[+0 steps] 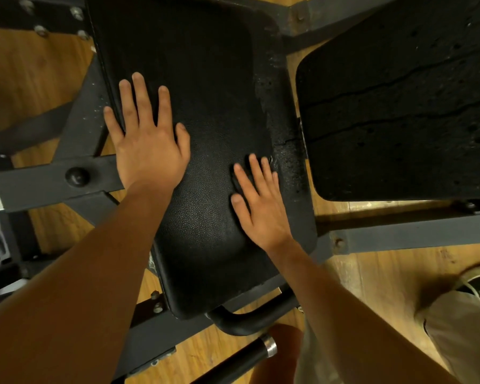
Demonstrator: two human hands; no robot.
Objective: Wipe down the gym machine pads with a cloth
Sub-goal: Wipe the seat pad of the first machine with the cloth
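Left grip (150, 145) lies flat on the near-left part of the long black pad (205, 65). Its fingers (143, 95) are straight and fanned apart, and the little finger reaches over the pad's left edge toward the dark metal frame (47, 178). Right grip (261, 206) is also flat and spread, palm down near the pad's worn right edge, with its fingers pointing up and slightly left. Neither grip pinches or curls round anything.

No cloth can be made out anywhere in view. If a dark one lies under a palm, it is hidden. The step in hand therefore looks like feeling or bracing the pad rather than wiping it, so the task seems to be at its start or between passes.

Both forearms come in from the lower edge of the view and are stretched well forward, with the wrists low and nearly level with the pad.

The next move calls for a cloth in one grip, then long strokes down this pad. After that comes the second pad (399, 106) — cracked and pitted, just to the right across a strip of wooden floor (25, 79) — where the cracks may snag the fabric.
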